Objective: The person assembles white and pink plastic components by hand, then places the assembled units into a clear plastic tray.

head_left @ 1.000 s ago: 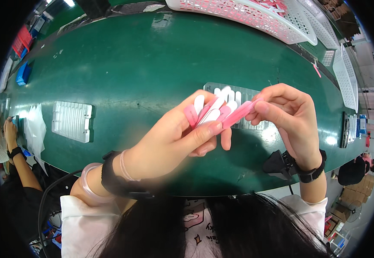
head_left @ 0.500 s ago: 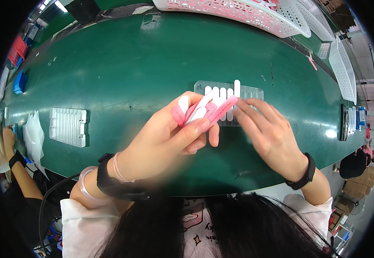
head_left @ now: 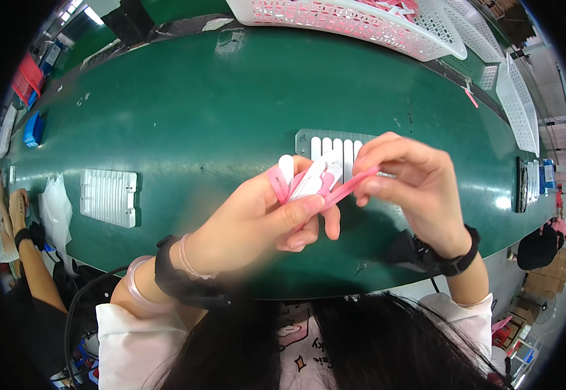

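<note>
Pinching the pink-and-white strips (head_left: 309,186) firmly in the left hand (head_left: 257,214), nearside of the slotted tray (head_left: 303,138), should steady them while the right hand's (head_left: 416,182) fingertips grasp one pink strip (head_left: 346,189).

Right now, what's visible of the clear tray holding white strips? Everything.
The tray looks like clear plastic and lies flat on the green table. At least five round-ended white strips lie side by side in its left part, running toward its far edge. The left hand and right hand hide much of its near and right parts; whether either touches it, I cannot tell.
</note>
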`<state>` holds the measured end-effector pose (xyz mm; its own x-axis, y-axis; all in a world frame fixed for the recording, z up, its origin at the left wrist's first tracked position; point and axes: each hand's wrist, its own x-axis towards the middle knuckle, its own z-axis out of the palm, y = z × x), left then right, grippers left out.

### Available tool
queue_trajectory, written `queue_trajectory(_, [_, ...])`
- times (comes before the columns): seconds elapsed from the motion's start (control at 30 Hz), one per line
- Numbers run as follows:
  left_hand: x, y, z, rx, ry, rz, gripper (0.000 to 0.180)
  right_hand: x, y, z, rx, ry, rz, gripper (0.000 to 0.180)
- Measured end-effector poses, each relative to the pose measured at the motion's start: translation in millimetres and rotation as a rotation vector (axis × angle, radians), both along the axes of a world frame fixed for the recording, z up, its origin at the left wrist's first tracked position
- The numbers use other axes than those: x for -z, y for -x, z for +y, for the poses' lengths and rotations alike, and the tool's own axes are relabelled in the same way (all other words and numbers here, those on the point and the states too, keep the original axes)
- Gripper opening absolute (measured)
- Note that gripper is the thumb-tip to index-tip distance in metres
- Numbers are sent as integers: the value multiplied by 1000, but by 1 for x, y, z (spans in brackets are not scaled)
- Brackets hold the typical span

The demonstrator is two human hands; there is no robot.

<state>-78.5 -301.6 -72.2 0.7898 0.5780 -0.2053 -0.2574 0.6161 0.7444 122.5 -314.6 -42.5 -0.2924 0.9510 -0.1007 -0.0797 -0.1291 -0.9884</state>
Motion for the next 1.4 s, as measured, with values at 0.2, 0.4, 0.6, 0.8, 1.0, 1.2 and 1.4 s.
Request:
queue_trajectory(0.2, [0, -1, 3, -12, 16, 49, 21, -14, -37, 35, 96, 80, -294, 13])
queue_trajectory(0.4, [-1, -2, 4, -6, 29, 68, 22, 3, -45, 67, -221, 47, -805, 15])
queue_trajectory(0.6, [-2, -2, 2, 0, 32, 51, 26, 8, -38, 67, -267, -53, -925, 32])
queue_trajectory(0.8, [1, -1, -1, -3, -65, 60, 28, 4, -22, 34, -57, -349, -846, 31])
queue_trajectory(1.0, [-1, -1, -3, -30, -173, 108, 21, -2, 11, 1, -80, -21, -373, 13])
queue_trajectory(1.2, [0, -3, 0, -38, -169, 99, 20, -2, 5, 5, 77, 37, -148, 10])
queue_trajectory(1.4, [1, -2, 1, -9, -77, 93, 21, 6, -37, 18, 50, -841, -915, 18])
